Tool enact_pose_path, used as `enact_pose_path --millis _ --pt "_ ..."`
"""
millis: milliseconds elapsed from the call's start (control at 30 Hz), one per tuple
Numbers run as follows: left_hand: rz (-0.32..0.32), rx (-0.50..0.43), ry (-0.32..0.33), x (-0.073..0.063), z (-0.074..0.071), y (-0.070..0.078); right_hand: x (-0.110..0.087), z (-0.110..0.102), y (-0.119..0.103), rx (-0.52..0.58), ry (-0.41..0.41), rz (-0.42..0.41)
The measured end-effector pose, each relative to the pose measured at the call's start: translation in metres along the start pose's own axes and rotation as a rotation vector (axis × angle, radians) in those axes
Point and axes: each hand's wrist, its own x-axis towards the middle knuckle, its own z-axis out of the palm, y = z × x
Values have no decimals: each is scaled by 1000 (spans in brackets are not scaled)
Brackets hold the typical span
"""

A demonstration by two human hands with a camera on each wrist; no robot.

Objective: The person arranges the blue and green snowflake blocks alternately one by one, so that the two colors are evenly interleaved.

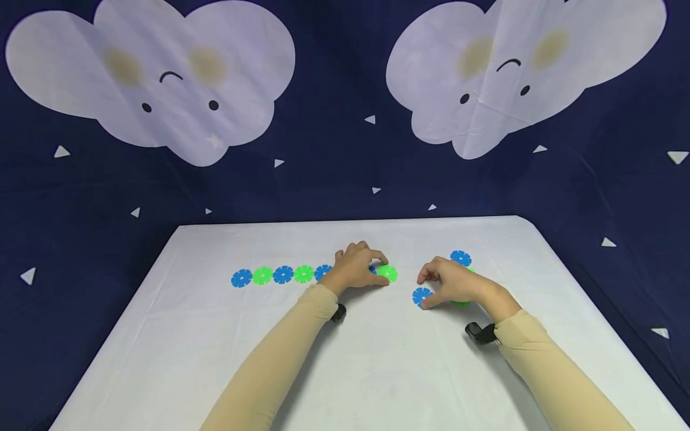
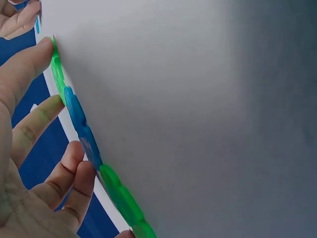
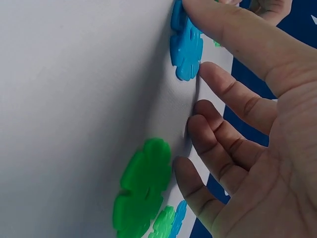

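A row of notched, flower-shaped plastic discs, blue and green by turns, lies on the white table, beginning with a blue disc. At the row's right end my left hand pinches a green disc by its edges between thumb and index finger. This hand covers part of the row. To the right, my right hand holds a separate blue disc between thumb and index finger. In the right wrist view that blue disc lies flat on the table, and the other fingers are loosely bent.
Beyond the right hand lies another blue disc. Green discs show partly from under that hand. The white table ends at a dark blue cloth printed with clouds. Each wrist wears a small black camera.
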Motion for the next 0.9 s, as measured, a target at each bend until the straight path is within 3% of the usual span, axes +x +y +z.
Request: enact_pose_path --millis 633,900 --pt "-37 -13 7 0 5 5 -6 6 -1 16 25 18" --pt "-44 -20 12 0 3 6 -3 5 -3 19 -1 3"
